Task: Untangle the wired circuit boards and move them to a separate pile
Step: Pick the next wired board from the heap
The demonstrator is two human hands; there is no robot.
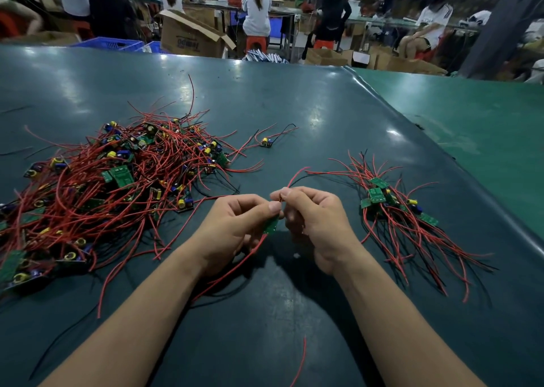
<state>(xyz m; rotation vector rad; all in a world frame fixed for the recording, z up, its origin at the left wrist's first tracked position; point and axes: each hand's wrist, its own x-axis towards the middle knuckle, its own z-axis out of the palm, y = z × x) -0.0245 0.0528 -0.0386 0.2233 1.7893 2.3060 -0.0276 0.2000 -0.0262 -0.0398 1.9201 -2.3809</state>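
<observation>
Holding one small green board [271, 225] between both hands above the table [294, 107], near the front centre. Left hand [235, 227] has fingers curled, thumb and forefinger pinching the board's upper edge. Right hand [312, 219] pinches a red wire [295, 175] just above the board, fingers curled; the wire runs up and right from the fingertips. More red wire [235, 266] hangs from the board down-left under the left wrist, with a black wire beside it, touching the table. Big tangle [112, 186] of boards with red and black wires, yellow and blue parts, lies left of the hands, spread wide. Smaller pile [394, 210] of boards lies right of the hands, well apart from the tangle, wires fanned toward the near right. One lone board [265, 143] with a yellow part sits beyond the hands, between tangle and pile, its wires looped. Loose red wire [300, 360] lies near the front edge between the forearms. Table cover is dark green; a lighter green surface [471, 116] adjoins at right. Behind: seated people, cardboard box [191, 35], blue crates [112, 44].
</observation>
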